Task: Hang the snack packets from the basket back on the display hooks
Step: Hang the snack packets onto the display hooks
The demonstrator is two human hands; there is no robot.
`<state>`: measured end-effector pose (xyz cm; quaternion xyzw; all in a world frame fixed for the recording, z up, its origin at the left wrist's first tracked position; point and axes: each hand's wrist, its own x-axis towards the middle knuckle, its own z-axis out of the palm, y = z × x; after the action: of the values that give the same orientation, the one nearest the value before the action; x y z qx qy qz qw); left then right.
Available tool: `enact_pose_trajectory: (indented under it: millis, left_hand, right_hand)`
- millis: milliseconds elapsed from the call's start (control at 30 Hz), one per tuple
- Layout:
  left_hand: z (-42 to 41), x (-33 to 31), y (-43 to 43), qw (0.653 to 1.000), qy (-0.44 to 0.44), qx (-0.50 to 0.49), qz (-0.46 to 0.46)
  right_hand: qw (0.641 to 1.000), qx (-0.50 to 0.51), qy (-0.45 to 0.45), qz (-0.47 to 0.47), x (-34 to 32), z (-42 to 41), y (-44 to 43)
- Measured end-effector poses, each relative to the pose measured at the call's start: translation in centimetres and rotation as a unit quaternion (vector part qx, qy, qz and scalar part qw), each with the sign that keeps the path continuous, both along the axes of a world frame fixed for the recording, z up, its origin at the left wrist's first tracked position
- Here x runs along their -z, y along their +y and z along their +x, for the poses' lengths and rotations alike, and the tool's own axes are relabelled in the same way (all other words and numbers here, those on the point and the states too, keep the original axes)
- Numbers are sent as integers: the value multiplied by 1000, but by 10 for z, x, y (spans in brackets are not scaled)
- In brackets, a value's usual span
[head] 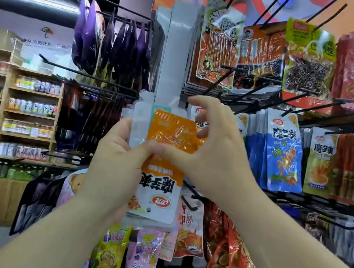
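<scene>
Snack packet (161, 177) stands long-axis vertical, hang-hole end down; your left hand (116, 161) grips it, your right hand (216, 156) pinches its top.

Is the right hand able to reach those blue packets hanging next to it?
Probably yes. The blue packets hang just right of the right hand, with nothing between them. But that hand is pinching the orange packet, so it isn't free.

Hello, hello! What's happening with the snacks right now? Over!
Left hand grips orange-and-white plastic snack packet, upside down. Right hand pinches its orange end. Not yet on black wire hooks; blue hanging packets crowd them.
</scene>
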<state>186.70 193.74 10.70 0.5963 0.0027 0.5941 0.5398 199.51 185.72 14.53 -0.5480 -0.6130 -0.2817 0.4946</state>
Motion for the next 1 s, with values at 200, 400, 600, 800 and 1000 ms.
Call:
enact_pose_trajectory:
  millis: [200,400,600,800,1000]
  left_hand:
    - [0,-3,-7,1000,-4,24,3]
    - [2,0,-4,999,11,39,-22]
    - [5,5,-2,999,-3,27,-38]
    - [3,-3,4,999,-29,-18,-31]
    - [8,-8,1,999,-17,-25,17]
  right_hand:
    - [979,-103,107,-143,-14,12,-6]
    - [986,-70,152,-13,-10,20,-1]
    - [934,-161,309,85,-8,27,-7]
    - [970,-97,219,36,3,35,-18]
    - [996,77,16,-41,-1,27,-26]
